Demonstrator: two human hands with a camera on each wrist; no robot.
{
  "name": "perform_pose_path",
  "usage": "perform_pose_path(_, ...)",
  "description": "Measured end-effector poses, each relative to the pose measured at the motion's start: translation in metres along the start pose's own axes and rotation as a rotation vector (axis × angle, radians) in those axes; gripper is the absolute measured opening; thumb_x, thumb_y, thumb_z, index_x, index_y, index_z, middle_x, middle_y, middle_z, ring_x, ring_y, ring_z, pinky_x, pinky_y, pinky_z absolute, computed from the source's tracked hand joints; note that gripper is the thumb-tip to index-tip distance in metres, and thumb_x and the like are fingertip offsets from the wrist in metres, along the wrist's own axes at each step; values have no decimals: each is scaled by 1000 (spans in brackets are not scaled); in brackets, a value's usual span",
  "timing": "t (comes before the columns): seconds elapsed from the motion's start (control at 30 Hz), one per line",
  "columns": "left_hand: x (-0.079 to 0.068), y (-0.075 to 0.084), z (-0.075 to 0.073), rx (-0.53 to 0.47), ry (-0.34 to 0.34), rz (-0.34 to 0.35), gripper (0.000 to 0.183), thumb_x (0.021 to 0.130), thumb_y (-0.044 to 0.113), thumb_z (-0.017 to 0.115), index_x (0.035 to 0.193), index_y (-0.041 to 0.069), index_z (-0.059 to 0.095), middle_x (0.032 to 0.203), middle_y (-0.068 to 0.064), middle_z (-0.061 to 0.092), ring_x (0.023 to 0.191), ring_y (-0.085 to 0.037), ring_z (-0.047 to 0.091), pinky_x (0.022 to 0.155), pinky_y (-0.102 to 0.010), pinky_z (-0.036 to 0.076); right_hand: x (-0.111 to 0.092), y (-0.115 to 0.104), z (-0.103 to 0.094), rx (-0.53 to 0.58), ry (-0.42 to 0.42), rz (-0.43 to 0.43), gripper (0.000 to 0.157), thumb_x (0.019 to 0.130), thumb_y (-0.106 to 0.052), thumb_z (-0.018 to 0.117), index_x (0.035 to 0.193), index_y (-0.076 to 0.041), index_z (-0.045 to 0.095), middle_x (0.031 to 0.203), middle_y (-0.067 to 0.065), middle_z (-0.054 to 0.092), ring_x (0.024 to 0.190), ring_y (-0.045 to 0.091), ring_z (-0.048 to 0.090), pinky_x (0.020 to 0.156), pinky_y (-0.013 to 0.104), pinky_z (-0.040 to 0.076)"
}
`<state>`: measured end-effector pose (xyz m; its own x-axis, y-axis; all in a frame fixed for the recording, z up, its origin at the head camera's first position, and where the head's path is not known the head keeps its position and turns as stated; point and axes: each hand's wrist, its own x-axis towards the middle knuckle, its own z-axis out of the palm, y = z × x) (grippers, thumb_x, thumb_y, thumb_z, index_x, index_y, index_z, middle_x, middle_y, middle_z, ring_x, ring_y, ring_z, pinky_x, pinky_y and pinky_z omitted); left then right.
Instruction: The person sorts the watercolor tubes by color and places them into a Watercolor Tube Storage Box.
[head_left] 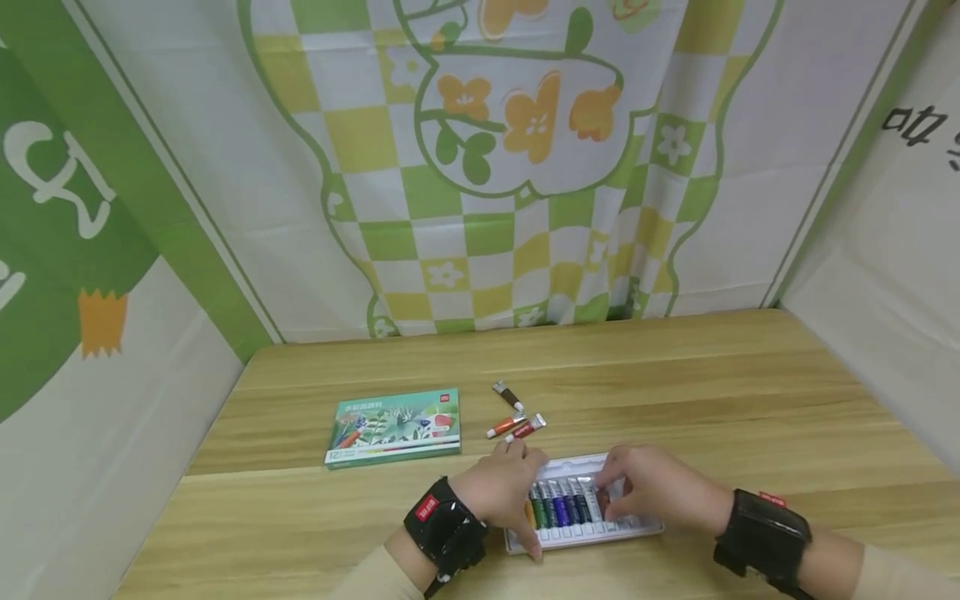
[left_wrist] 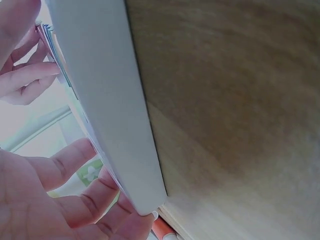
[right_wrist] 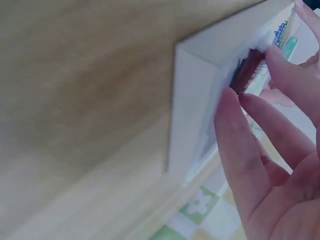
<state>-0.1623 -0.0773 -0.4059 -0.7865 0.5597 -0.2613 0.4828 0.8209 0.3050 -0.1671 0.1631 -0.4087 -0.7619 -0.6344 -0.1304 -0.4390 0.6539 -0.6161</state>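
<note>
Beyond my left hand (head_left: pixel 501 486), an orange tube (head_left: pixel 502 428), a red tube (head_left: pixel 527 428) and a dark tube (head_left: pixel 508 396) lie loose on the wood-grained table (head_left: pixel 675 383); a flat, printed green box (head_left: pixel 397 425) sits farther left. Between my hands, a shallow white tray (head_left: pixel 592 540) carries a row of slim, silver-ended tubes (head_left: pixel 560 510). My left hand spreads over its end, fingertips touching the edge; my right hand (head_left: pixel 663 486) pinches a reddish-brown tube (right_wrist: pixel 249 72) at the tray.

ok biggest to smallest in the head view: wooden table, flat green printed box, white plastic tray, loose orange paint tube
1. Wooden table
2. White tray and green box: too close to rank; the tray is nearer the camera, partly covered by the left hand and right hand
3. Orange tube
</note>
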Motion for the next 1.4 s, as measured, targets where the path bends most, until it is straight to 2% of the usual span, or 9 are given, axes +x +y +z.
perform_pose_path(0.13, 0, 0, 0, -6, 0, 1, 110, 45, 51, 92, 138, 13, 46, 123, -6, 49, 112, -20, 42, 92, -35, 46, 3, -6, 1, -86, -18, -4, 28, 72, -11, 82, 99, -9, 75, 87, -7, 59, 70, 6, 52, 59, 23, 47)
perform_pose_path(0.3, 0, 0, 0, -2, 3, -3, 110, 45, 51, 93, 137, 13, 46, 123, -6, 49, 112, -20, 41, 92, -35, 45, 4, -8, 1, -137, -26, -12, 30, 73, -11, 82, 103, -8, 74, 86, -7, 58, 68, 4, 51, 57, 22, 47)
perform_pose_path(0.77, 0, -2, 1, 7, -4, -4, 108, 46, 52, 93, 136, 13, 47, 122, -6, 49, 111, -21, 42, 91, -35, 46, 7, -7, -8, -51, -72, -18, 26, 77, -11, 79, 103, -12, 74, 90, -7, 63, 70, 5, 53, 60, 24, 48)
perform_pose_path(0.97, -1, -1, 0, -1, 5, 3, 108, 45, 51, 93, 136, 12, 48, 123, -9, 50, 112, -23, 43, 91, -36, 46, 13, -7, -17, -68, -37, -66, 20, 80, -6, 76, 100, -9, 74, 96, 1, 68, 74, 6, 57, 64, 24, 51)
perform_pose_path(1.17, -1, -1, 0, -2, 7, 1, 109, 45, 50, 94, 135, 12, 48, 123, -9, 50, 111, -23, 43, 90, -36, 47, 28, -10, -30, -111, 11, -127, 18, 80, -3, 76, 97, -7, 73, 94, 4, 70, 76, 9, 60, 66, 24, 53)
perform_pose_path(1.4, 0, -1, 0, -1, 3, -1, 107, 45, 51, 93, 134, 12, 49, 121, -9, 51, 110, -22, 44, 89, -37, 48, 67, -15, -36, -151, 10, -170, 18, 81, 0, 73, 98, -4, 72, 96, 9, 70, 77, 12, 61, 68, 26, 53)
